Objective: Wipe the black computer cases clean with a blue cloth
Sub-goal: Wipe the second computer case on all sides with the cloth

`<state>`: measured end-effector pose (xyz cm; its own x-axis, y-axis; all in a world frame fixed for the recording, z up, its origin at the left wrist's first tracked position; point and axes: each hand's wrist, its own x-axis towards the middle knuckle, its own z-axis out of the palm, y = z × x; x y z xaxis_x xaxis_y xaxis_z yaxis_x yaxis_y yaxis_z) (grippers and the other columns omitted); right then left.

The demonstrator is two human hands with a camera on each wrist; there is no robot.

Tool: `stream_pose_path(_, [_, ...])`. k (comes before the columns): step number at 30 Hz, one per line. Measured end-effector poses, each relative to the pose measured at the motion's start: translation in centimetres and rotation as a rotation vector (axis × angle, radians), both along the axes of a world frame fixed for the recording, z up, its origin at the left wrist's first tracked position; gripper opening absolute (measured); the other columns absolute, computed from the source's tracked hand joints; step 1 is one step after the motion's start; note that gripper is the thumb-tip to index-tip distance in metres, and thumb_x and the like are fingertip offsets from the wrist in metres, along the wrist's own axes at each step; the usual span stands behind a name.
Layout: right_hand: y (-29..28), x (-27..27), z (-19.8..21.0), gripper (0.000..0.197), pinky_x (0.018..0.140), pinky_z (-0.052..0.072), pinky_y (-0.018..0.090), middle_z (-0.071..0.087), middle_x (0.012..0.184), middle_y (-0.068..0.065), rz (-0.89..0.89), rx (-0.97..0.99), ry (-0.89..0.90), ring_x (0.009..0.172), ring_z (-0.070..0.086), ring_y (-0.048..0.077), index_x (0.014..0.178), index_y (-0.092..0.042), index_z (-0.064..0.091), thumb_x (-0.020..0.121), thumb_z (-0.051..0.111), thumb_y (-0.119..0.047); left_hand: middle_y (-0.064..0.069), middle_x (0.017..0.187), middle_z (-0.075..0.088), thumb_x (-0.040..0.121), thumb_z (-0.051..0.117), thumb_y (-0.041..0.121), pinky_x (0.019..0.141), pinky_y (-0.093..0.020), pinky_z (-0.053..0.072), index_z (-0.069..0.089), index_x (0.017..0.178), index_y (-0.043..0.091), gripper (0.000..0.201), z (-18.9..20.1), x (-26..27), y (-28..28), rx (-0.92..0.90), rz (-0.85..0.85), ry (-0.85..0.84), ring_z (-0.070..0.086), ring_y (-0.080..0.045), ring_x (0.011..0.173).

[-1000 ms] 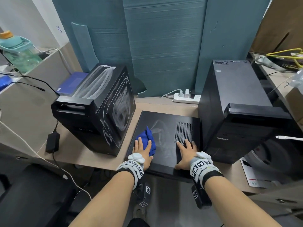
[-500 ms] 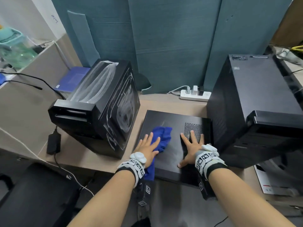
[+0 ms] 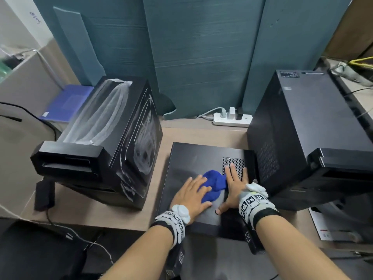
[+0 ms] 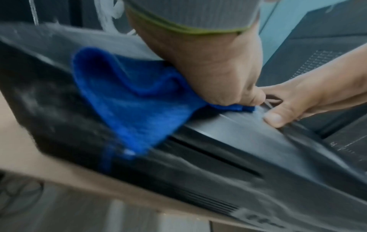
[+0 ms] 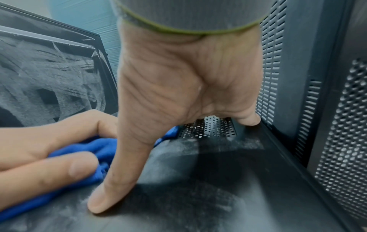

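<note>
A flat black computer case (image 3: 197, 158) lies on the desk between two upright ones. My left hand (image 3: 193, 194) presses the bunched blue cloth (image 3: 215, 183) onto its top with straight fingers. In the left wrist view the cloth (image 4: 129, 102) trails out from under the palm (image 4: 208, 70). Beside it, my right hand (image 3: 234, 188) rests flat on the case, fingertips on the vent grille (image 5: 210, 127), thumb (image 5: 111, 196) down on the dusty panel. The left upright case (image 3: 113, 142) carries heavy white dust smears. The right upright case (image 3: 302, 128) looks dark and plain.
A white power strip (image 3: 232, 119) with plugs lies behind the flat case, against teal panels (image 3: 201, 57). A blue folder (image 3: 66, 103) sits at the back left. A black power adapter (image 3: 44, 196) and cables lie near the desk's front left edge.
My left hand has slid the cloth rightward across the flat case until it meets the right hand. The dust smear in the middle of the panel is gone. The right hand stays put.
</note>
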<state>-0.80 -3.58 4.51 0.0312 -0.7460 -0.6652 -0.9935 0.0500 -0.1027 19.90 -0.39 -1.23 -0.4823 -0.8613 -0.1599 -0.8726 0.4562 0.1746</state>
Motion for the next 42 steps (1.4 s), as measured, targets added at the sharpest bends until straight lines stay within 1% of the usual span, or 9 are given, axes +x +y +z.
stream_pose_path(5, [-0.1,-0.3,0.0,0.169,0.120,0.002,0.067,-0.042,0.156,-0.020,-0.016,0.021,0.007,0.148,-0.035,0.030,0.152,-0.038,-0.032,0.033,0.080,-0.084,-0.013,0.167,0.013,0.092,0.015,0.066,0.126,-0.038,0.007,0.030,0.156,0.009,0.087,-0.4,3.7,-4.5,-0.096,0.398,-0.050,0.012,-0.027,0.155])
stream_pose_path(9, [-0.1,-0.4,-0.2,0.171,0.120,-0.002,0.066,-0.043,0.155,-0.020,-0.022,0.018,0.009,0.147,-0.036,0.029,0.150,-0.037,-0.035,0.031,0.079,-0.084,-0.013,0.168,-0.005,0.103,0.023,0.055,0.126,-0.041,0.002,0.003,0.161,0.012,0.075,-0.4,3.0,-6.2,-0.035,0.457,-0.010,-0.003,-0.030,0.155])
stream_pose_path(13, [-0.3,-0.4,-0.3,0.175,0.120,-0.005,0.065,-0.042,0.156,-0.019,-0.030,0.009,0.005,0.146,-0.039,0.026,0.151,-0.033,-0.035,0.030,0.079,-0.085,-0.008,0.169,0.002,0.100,0.011,0.051,0.125,-0.047,0.014,0.009,0.161,0.020,0.068,-0.7,-0.6,-5.3,0.014,0.134,0.028,0.000,-0.028,0.155])
stream_pose_path(18, [-0.5,-0.2,-0.7,0.180,0.121,-0.002,0.063,-0.039,0.160,-0.010,-0.037,-0.003,0.045,0.147,-0.037,0.025,0.153,-0.021,-0.034,0.027,0.075,-0.089,-0.001,0.169,0.001,0.102,0.022,0.049,0.126,-0.042,0.005,0.011,0.161,0.022,0.066,-0.8,-3.0,-4.0,0.039,-0.185,0.006,-0.004,-0.020,0.156])
stream_pose_path(22, [-0.8,-0.3,-1.0,0.184,0.121,-0.003,0.062,-0.040,0.160,-0.011,-0.046,-0.015,0.049,0.146,-0.038,0.022,0.152,-0.024,-0.034,0.018,0.072,-0.091,-0.002,0.169,-0.002,0.099,0.011,0.052,0.124,-0.049,0.011,0.011,0.161,0.023,0.068,-1.1,0.5,-8.0,0.003,-0.040,-0.036,-0.002,-0.023,0.156])
stream_pose_path(26, [-0.8,-0.4,-1.0,0.183,0.121,-0.003,0.062,-0.041,0.159,-0.012,-0.050,-0.026,0.027,0.146,-0.038,0.022,0.152,-0.027,-0.035,0.019,0.075,-0.088,-0.006,0.169,-0.004,0.105,0.030,0.047,0.125,-0.048,0.007,0.009,0.161,0.021,0.065,-0.7,3.6,-12.2,0.006,0.239,0.003,-0.004,-0.025,0.156])
stream_pose_path(30, [-0.7,-0.6,-1.0,0.182,0.121,-0.003,0.061,-0.041,0.159,-0.012,-0.037,-0.019,0.039,0.146,-0.038,0.022,0.152,-0.027,-0.035,0.022,0.076,-0.088,-0.008,0.169,0.000,0.105,0.028,0.046,0.125,-0.046,0.007,0.010,0.162,0.021,0.064,-0.6,3.4,-13.7,-0.019,0.372,-0.035,-0.002,-0.028,0.155])
stream_pose_path(37, [-1.1,-0.3,-1.0,0.180,0.121,-0.003,0.062,-0.038,0.161,-0.008,-0.014,-0.015,0.072,0.146,-0.038,0.023,0.152,-0.023,-0.034,0.024,0.074,-0.091,-0.004,0.169,0.005,0.103,0.021,0.047,0.125,-0.048,0.006,0.014,0.161,0.020,0.064,-0.7,-4.2,-8.4,0.011,-0.074,-0.053,0.001,-0.026,0.156])
stream_pose_path(42, [-0.9,-0.2,-0.6,0.181,0.122,-0.004,0.061,-0.035,0.162,-0.011,-0.045,-0.030,0.042,0.147,-0.037,0.020,0.154,-0.024,-0.031,0.024,0.076,-0.089,-0.001,0.169,-0.005,0.105,0.024,0.048,0.125,-0.048,0.005,0.007,0.161,0.024,0.063,-1.1,-1.8,-10.2,-0.024,-0.136,-0.077,-0.004,-0.023,0.156])
